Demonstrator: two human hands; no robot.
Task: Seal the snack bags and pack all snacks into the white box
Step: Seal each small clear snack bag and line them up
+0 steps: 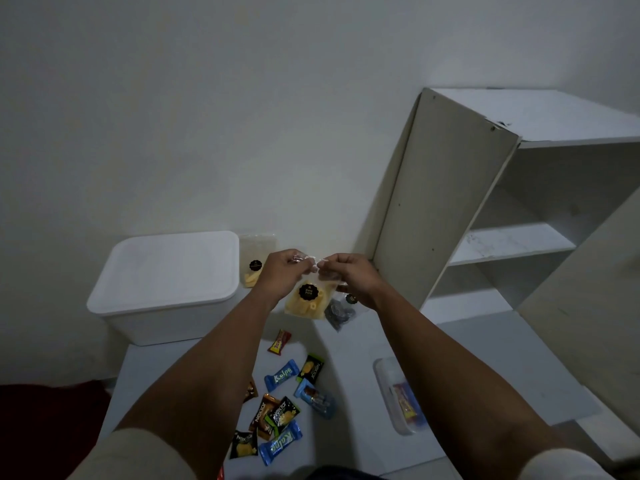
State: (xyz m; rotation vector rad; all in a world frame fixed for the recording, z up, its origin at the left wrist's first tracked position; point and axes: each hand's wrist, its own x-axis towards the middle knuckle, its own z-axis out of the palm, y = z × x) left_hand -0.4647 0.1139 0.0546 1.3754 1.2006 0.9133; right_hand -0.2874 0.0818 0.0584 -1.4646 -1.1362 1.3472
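Observation:
Both hands hold up a clear snack bag (309, 301) of yellow snacks with a round black label. My left hand (281, 275) pinches its top edge on the left, and my right hand (350, 274) pinches the top on the right. The white box (162, 289) stands at the left with its lid on. A second clear bag of yellow snacks (254, 261) leans against the wall beside the box. A bag of dark snacks (341, 311) lies under my right hand. Several small wrapped snacks (285, 400) lie scattered on the white surface below.
A white shelf unit (485, 209) stands at the right against the wall. A clear plastic container (398, 393) with a wrapped item inside lies at the lower right. A dark red thing (41, 420) sits at the lower left.

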